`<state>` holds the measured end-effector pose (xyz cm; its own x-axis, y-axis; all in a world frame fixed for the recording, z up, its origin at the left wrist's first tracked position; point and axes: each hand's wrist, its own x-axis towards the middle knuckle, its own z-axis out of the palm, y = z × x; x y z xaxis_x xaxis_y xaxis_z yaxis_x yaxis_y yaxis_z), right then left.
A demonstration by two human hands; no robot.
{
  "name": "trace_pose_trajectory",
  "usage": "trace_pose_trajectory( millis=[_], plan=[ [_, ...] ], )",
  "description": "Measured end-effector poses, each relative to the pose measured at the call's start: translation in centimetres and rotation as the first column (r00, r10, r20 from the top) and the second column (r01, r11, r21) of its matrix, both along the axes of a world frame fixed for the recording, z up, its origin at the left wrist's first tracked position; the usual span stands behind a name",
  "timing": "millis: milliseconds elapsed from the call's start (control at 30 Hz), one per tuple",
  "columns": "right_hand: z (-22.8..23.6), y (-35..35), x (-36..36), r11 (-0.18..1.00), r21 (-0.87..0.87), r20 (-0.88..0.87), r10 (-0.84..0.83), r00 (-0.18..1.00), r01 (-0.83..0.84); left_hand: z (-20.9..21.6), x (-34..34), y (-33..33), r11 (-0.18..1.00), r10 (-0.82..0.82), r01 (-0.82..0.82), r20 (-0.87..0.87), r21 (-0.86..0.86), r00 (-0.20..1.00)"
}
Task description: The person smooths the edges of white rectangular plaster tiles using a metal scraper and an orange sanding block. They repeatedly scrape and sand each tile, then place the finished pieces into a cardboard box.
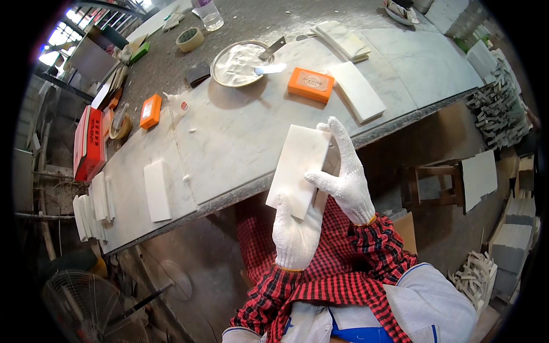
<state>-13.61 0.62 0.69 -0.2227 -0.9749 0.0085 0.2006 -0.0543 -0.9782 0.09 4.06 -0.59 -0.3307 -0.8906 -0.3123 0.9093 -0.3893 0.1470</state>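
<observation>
I hold a white rectangular stone tile tilted in front of me, at the table's front edge. My left hand, in a white knit glove, grips its lower end with the thumb on the face. My right hand, gloved the same way, holds the right edge, thumb on the face and fingers stretched up by the top corner. Part of another pale edge shows beneath the tile; I cannot tell whether it is a second tile. Beyond lie an orange block and a loose white tile.
A round tin of white paste with two scrapers stands farther back. Stacked tiles lie behind. To the left are another orange block, a single tile, and a red box. A wooden stool stands right, a fan lower left.
</observation>
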Motion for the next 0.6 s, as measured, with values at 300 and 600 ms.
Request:
trace_pose_trajectory(
  millis=[300,600],
  plan=[
    [0.7,0.2,-2.3,0.977,-0.006,0.053,-0.211,0.976,0.211,0.2,-0.5,1.5,0.987,-0.151,0.149,0.031,0.052,0.988],
    [1.0,-0.5,-2.7,0.929,0.056,0.079,-0.37,0.926,0.366,0.1,-0.9,2.7,0.972,-0.226,0.225,0.008,0.068,0.974]
  ],
)
